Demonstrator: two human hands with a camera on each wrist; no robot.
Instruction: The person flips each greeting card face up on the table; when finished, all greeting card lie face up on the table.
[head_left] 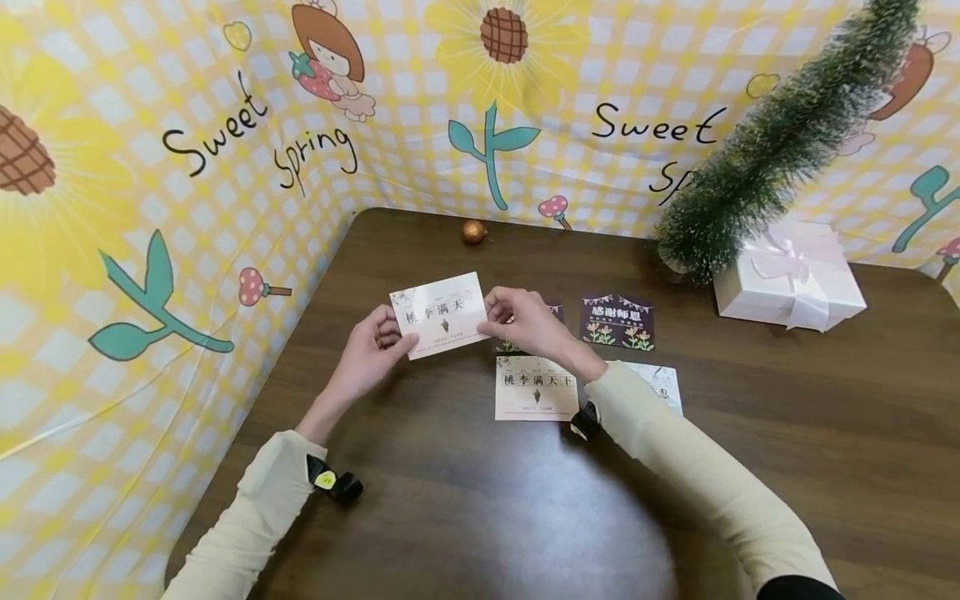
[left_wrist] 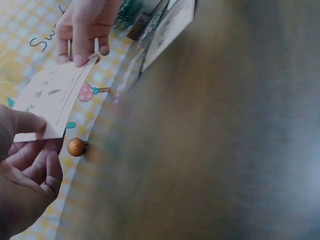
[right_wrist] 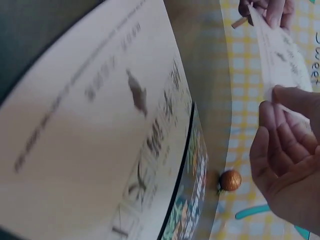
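Between both hands a white card [head_left: 438, 315] with black Chinese characters is held up above the table, tilted a little. My left hand [head_left: 367, 348] pinches its left edge, thumb on the printed face and fingers behind. At the opposite edge my right hand [head_left: 527, 319] pinches the card; that grip also shows in the left wrist view, where the right hand [left_wrist: 85, 32] reaches in from the top. Below the right wrist lies a matching white card [head_left: 536, 392]. A dark card [head_left: 553, 312] is mostly covered by the right hand.
Another dark card with flowers [head_left: 617, 323] lies to the right, and a pale card [head_left: 663, 385] is partly under the right sleeve. Farther back are an orange ball [head_left: 473, 232], a small frosted tree [head_left: 772, 150] and a white gift box [head_left: 787, 279]. A patterned cloth [head_left: 420, 142] hangs behind the brown table [head_left: 450, 517].
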